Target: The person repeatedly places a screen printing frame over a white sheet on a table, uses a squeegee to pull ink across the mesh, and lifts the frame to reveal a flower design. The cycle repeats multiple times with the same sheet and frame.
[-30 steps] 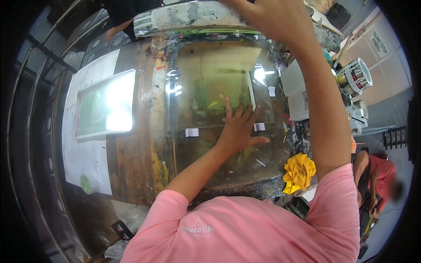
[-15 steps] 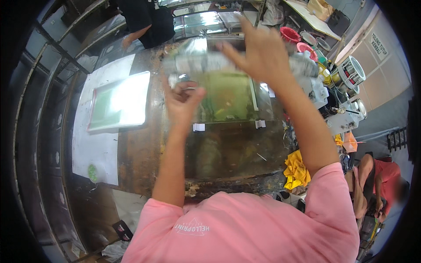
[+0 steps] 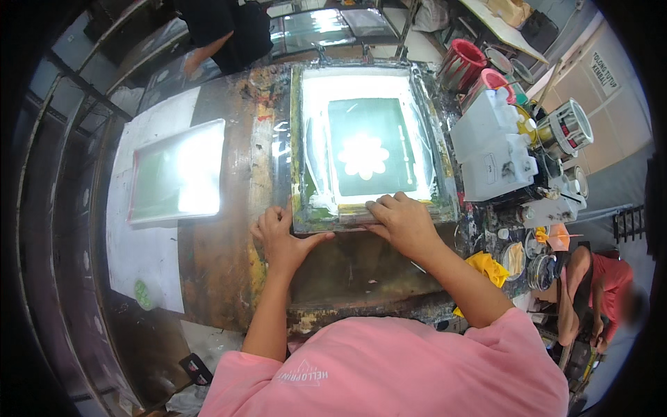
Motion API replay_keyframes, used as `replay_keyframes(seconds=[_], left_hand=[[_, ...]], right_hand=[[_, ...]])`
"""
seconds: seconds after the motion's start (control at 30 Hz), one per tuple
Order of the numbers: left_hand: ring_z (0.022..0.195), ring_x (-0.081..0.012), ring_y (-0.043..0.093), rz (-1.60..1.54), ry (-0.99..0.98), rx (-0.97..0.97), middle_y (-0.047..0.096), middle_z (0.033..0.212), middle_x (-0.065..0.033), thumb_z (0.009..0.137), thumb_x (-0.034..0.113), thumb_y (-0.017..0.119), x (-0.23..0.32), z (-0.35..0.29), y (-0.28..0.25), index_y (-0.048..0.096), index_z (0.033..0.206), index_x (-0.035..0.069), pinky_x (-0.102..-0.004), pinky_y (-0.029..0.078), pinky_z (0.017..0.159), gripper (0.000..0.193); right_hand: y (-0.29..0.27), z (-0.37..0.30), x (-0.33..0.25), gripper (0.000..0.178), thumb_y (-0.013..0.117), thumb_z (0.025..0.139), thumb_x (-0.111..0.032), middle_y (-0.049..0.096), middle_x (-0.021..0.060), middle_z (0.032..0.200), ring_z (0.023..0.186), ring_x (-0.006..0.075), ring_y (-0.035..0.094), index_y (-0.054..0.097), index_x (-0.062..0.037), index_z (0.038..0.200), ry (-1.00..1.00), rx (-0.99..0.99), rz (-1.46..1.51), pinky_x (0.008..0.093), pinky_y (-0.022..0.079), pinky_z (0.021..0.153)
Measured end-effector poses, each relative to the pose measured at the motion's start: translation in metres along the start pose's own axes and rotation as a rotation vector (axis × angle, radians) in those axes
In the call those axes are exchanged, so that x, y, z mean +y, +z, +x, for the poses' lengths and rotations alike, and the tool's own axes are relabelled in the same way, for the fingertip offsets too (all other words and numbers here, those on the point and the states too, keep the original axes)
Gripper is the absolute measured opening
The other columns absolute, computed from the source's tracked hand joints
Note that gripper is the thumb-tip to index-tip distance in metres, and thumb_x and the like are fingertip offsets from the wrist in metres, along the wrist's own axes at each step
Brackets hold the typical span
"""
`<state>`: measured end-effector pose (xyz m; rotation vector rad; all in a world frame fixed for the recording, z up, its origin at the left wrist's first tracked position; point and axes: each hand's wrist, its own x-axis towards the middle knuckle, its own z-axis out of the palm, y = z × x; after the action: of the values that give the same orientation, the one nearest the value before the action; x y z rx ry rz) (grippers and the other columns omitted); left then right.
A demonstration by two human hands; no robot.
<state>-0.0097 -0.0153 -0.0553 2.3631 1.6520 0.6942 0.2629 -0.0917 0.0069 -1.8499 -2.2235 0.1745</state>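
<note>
A framed screen (image 3: 365, 125) lies over a stained table (image 3: 215, 278), its teal panel showing a bright white flower shape. The left hand (image 3: 278, 240) touches the screen's near left corner, thumb spread wide from the fingers. The right hand (image 3: 406, 226) pinches the screen's near edge, fingers bent over the rim, thumb at its front. Left of the screen, a pale green panel (image 3: 177, 170) rests on white paper (image 3: 135, 260). Right of the screen stand white jugs (image 3: 493, 153); a yellow cloth (image 3: 490, 267) lies near its near right corner.
</note>
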Motion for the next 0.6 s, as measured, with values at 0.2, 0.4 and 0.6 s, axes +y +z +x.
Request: replay_keyframes(seconds=[0.2,0.4,0.6], left_hand=[[0.114,-0.0287,0.053,-0.038,0.021,-0.043,0.059,0.113,-0.0081,0.048,0.075,0.094,-0.003,0.001,-0.001,0.073,0.134,0.006,-0.0478,0.032,0.106,0.113],[0.114,-0.0286,0.053,-0.093,0.038,0.012,0.062,0.113,-0.0082,0.05,0.076,0.094,-0.005,0.0,0.0,0.071,0.14,0.006,-0.0466,0.032,0.106,0.116],[0.092,-0.0249,0.06,-0.214,0.116,0.089,0.066,0.093,-0.0071,0.059,0.079,0.089,-0.01,0.0,0.008,0.059,0.151,-0.002,-0.0439,0.036,0.1,0.127]], right_hand=[[0.029,0.072,0.048,0.043,0.078,0.09,-0.039,0.07,0.0074,0.108,0.096,0.0316,0.068,0.071,-0.0108,0.123,-0.049,0.132,-0.075,0.0455,0.058,0.077],[0.01,0.207,0.118,0.043,0.069,0.098,-0.054,0.074,0.0099,0.102,0.096,0.0334,0.072,0.076,-0.0132,0.112,-0.062,0.154,-0.128,0.0486,0.058,0.08],[-0.01,0.26,0.15,0.048,0.062,0.101,-0.061,0.076,0.0121,0.102,0.1,0.0357,0.073,0.077,-0.0183,0.116,-0.045,0.125,-0.1,0.0515,0.058,0.082]])
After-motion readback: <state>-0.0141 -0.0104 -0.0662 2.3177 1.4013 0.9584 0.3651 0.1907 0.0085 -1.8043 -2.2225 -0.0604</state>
